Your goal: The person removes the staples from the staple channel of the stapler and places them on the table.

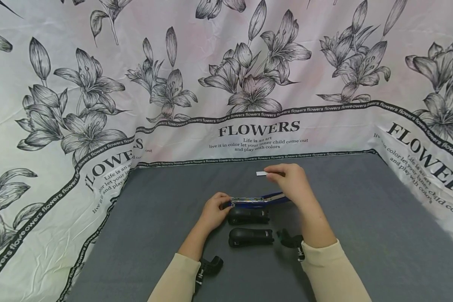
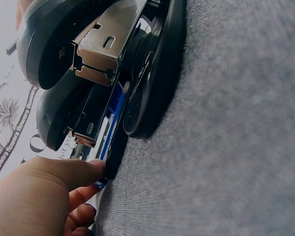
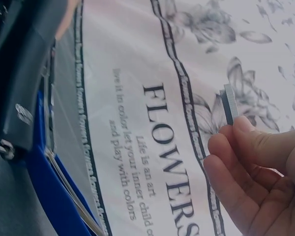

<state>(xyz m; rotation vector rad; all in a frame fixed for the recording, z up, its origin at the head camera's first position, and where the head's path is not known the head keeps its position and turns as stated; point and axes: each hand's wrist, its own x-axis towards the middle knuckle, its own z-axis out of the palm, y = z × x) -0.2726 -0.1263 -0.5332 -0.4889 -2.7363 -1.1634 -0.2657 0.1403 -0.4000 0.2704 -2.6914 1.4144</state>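
Note:
Between its thumb and fingertips my right hand (image 1: 289, 181) pinches a short strip of staples (image 3: 229, 104), raised above the table behind the blue stapler (image 1: 249, 205). That stapler lies opened out, its metal channel showing and its blue top part (image 3: 51, 196) swung away to the right. At its left end my left hand (image 1: 214, 210) grips it between thumb and fingers. Nearer to me, a black stapler (image 1: 248, 216) sits right alongside the blue one. A second black stapler (image 1: 251, 238) lies parallel in front of that, both closed.
Grey cloth (image 1: 154, 235) covers the table. Behind it and at both sides hangs a white curtain (image 1: 181, 147) with flower prints and lettering. Black camera mounts (image 1: 211, 266) are strapped to both wrists, the right one close to the front black stapler's right end.

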